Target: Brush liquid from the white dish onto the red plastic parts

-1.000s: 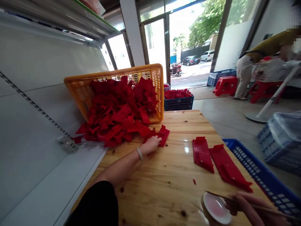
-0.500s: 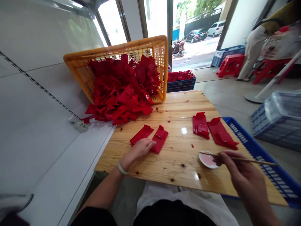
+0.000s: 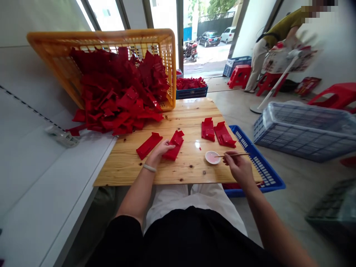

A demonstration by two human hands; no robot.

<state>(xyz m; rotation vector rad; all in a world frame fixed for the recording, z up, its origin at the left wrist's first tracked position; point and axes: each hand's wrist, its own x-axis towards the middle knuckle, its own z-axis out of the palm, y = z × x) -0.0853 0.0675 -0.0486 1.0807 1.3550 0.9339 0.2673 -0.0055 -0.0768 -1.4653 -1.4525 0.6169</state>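
Note:
My left hand (image 3: 162, 149) is closed at the edge of a folded red piece (image 3: 175, 147) on the wooden table (image 3: 155, 174), its fingertips pressed together on it. Another red piece (image 3: 149, 145) lies flat to the left of that hand. In my right hand (image 3: 236, 165) is a thin wooden stick (image 3: 241, 154), pinched between the fingers. The stick's left tip is over a small white dish (image 3: 213, 157) of pale pink liquid. Behind the dish lie two more red pieces (image 3: 208, 129) (image 3: 224, 135), side by side.
A tilted orange crate (image 3: 172, 74) spills many red pieces (image 3: 122, 100) at the back left. A blue basket (image 3: 271, 176) sits beyond the table's right edge. Grey-blue crates (image 3: 300, 129) stand on the floor. A person (image 3: 260, 52) bends over a basket at the back right.
The view has shifted, taking in more of the right side. My left fingers have moved onto the right-hand piece of the near pair. The stick remains in my right hand, its tip over the dish.

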